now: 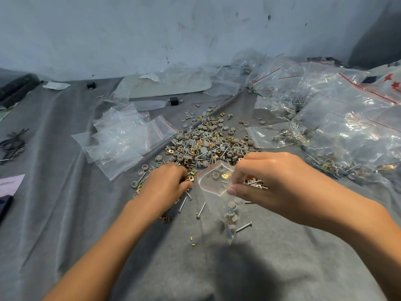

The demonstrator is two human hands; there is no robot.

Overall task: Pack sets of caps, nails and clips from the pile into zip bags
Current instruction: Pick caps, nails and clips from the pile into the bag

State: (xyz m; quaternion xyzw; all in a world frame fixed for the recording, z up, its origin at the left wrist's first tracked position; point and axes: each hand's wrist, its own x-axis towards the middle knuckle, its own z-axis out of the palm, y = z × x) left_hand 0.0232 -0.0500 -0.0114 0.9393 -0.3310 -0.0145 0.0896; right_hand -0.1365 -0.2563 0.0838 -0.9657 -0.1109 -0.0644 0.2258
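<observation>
Cloth (65,213): plain grey.
Caps (159,157): matt grey.
Nails (200,210): silver.
Clips (170,151): brass-yellow.
Zip bag (213,187): clear, red stripe at the mouth.
Spare bags (121,137): clear, red stripes.
Wall (130,29): pale blue-grey, dark scuffs.
Fabric (390,83): white with red stars.
Blocks (173,101): black.
Cords (13,142): black.

A mixed pile (204,146) of grey round caps (225,128), silver nails (201,210) and brass clips (170,151) lies mid-scene; just nearer, a clear zip bag (219,192) (red-striped mouth open) hangs upright, holding several caps and a clip
</observation>
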